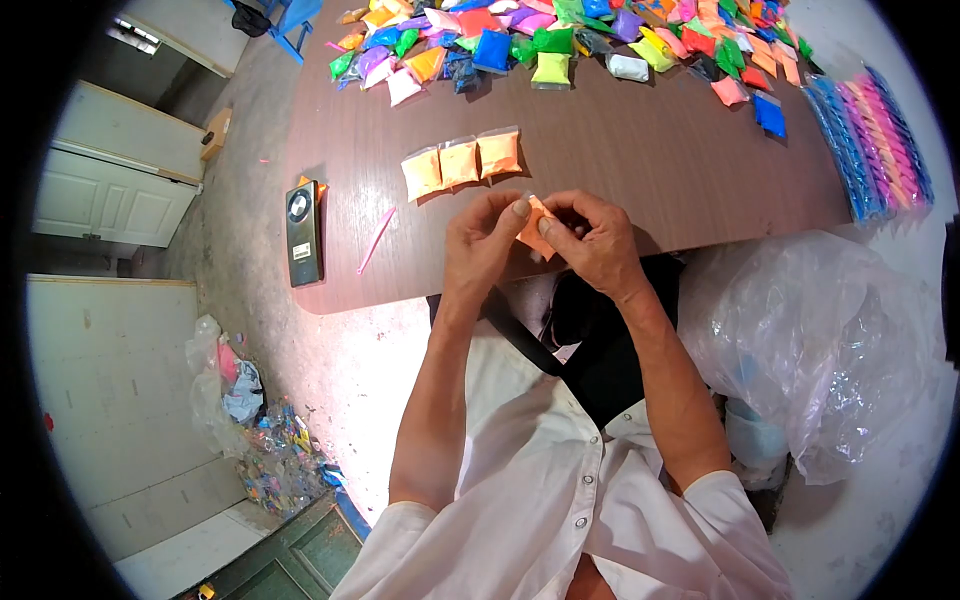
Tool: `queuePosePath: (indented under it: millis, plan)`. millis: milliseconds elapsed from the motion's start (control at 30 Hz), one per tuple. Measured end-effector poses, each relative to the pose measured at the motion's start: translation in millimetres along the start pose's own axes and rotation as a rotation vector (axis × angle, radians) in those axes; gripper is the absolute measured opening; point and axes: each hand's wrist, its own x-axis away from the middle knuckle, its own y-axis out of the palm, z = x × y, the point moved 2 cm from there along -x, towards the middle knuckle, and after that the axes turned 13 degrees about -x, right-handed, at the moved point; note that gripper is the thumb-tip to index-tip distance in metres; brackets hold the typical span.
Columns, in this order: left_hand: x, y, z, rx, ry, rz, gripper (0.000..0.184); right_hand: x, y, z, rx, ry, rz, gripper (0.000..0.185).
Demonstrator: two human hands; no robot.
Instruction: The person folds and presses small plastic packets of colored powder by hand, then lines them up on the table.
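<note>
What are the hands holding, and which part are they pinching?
An orange packet. The left hand pinches it near the top, on its left side, and the right hand has its right side.

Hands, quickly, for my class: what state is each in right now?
Left hand: closed, pinching a small, soft-looking orange plastic packet.
Right hand: closed, fingers and thumb on the same packet.

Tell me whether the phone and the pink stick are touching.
Apart. The head view shows the phone lying to one side of the pink stick, with a strip of bare brown tabletop between them.
</note>
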Motion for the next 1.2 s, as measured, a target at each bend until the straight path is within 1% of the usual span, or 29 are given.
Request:
queuePosePath:
  millis: [67, 200, 300, 367, 400, 467, 500, 533, 600, 667, 700, 733, 800, 933, 1033, 1133, 1167, 1200]
  plan:
    - [-1.6, -0.8, -2.6, -0.086, 0.045, -0.015, 0.028, -0.4, 1.0, -0.5, 0.01, -0.023, -0.006, 0.02]
    - [-3.1, -0.1, -7.4, -0.073, 0.036, -0.008, 0.026, 0.1, 3.3, -2.9, 0.024, -0.023, -0.007, 0.02]
    - [-2.9, 0.2, -5.9, -0.005, 0.022, 0.018, 0.027, -0.6, 4.8, -2.2, -0.017, -0.027, 0.018, 0.022]
    - [2.5, -2.6, -3.4, -0.183, 0.056, 0.105, 0.027, 2.4, 1.0, -0.5, 0.097, 0.024, 0.039, 0.023]
    - [7.1, -6.8, -0.8, -0.195, 0.057, 0.111, 0.027, 5.3, -1.4, 0.3, 0.084, 0.02, 0.036, 0.023]
    - [20.9, -16.7, 4.2, -0.172, 0.008, 0.216, 0.025, 14.3, -8.2, 0.0, 0.173, -0.031, 0.088, 0.023]
    - [27.6, -26.0, 1.9, -0.227, 0.035, 0.268, 0.021, 18.4, -10.1, -4.9, 0.195, -0.033, 0.133, 0.022]
    - [33.3, -37.2, 0.4, -0.238, 0.034, 0.266, 0.021, 21.9, -12.4, -4.3, 0.184, -0.03, 0.136, 0.022]
    - [41.4, -67.3, 2.1, -0.585, 0.12, 0.388, 0.019, 28.8, -19.4, -3.4, 0.258, -0.056, 0.18, 0.022]
    - [40.2, -101.1, -9.3, -1.148, 0.389, 0.522, 0.021, 33.4, -20.7, -5.4, 0.248, -0.057, 0.175, 0.025]
    - [40.1, -112.0, -14.2, -1.179, 0.329, 0.526, 0.026, 36.1, -20.4, -5.1, 0.262, -0.117, 0.184, 0.027]
    - [41.6, -121.5, -18.8, -1.288, 0.292, 0.529, 0.029, 39.0, -20.6, -5.7, 0.276, -0.178, 0.193, 0.029]
    - [45.9, -130.3, -25.5, -1.308, 0.188, 0.46, 0.032, 43.9, -18.9, -10.5, 0.272, -0.18, 0.195, 0.03]
    - [66.0, -118.6, -28.9, -1.302, 0.209, 0.42, 0.035, 53.1, -19.8, -17.1, 0.33, -0.21, 0.177, 0.033]
    - [83.9, -99.6, -25.5, -1.314, 0.362, 0.44, 0.031, 58.6, -23.0, -13.2, 0.341, -0.212, 0.168, 0.035]
    - [96.3, -87.5, -25.2, -1.246, 0.419, 0.387, 0.03, 63.6, -25.0, -14.6, 0.342, -0.188, 0.16, 0.039]
    - [97.6, -84.8, -23.9, -1.203, 0.445, 0.35, 0.025, 64.6, -24.6, -16.0, 0.346, -0.184, 0.161, 0.039]
    - [98.1, -82.6, -24.8, -1.199, 0.443, 0.347, 0.025, 65.4, -24.5, -16.5, 0.287, -0.129, 0.194, 0.038]
